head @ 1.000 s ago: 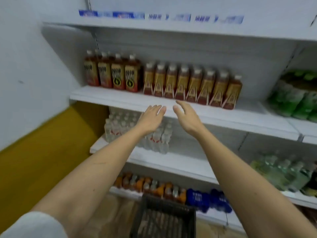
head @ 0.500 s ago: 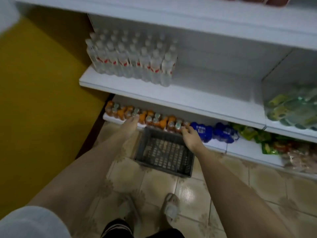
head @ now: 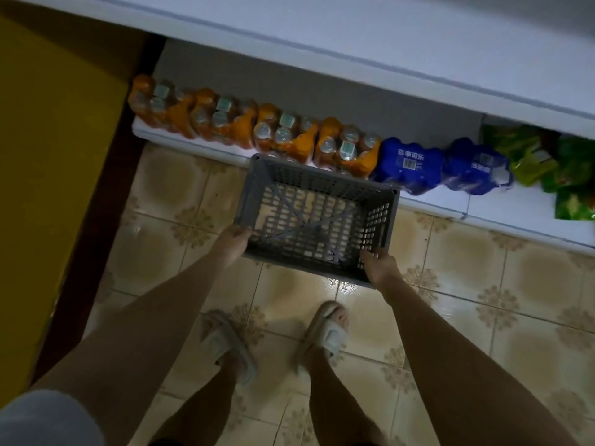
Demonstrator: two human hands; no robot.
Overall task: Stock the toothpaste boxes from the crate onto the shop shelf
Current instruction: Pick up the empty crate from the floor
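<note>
The crate [head: 317,217], a grey plastic lattice type, sits at floor level just in front of the bottom shelf [head: 515,217], with its far rim overlapping the shelf's front edge in the head view. Its interior shows only the perforated base, with the tiled floor [head: 450,284] visible through the holes. No toothpaste boxes are visible in the crate or on the shelf.

The left hand [head: 232,244] grasps the crate at its near-left corner, fingers curled over the rim. The right hand [head: 380,267] grasps the near-right corner, fingertips hooked over the rim and into the side wall. Both forearms extend downward from the bottom of the view.

The bottom shelf carries, from left to right: four shrink-wrapped packs of orange bottles [head: 254,127], two blue shrink-wrapped packs [head: 409,165], and green packets [head: 547,162] at the right edge. A white shelf [head: 354,37] overhangs above.

Two feet in pale slippers [head: 326,329] stand on the tiles, just behind the crate. A yellow wall panel [head: 42,156] occupies the left side of the view
</note>
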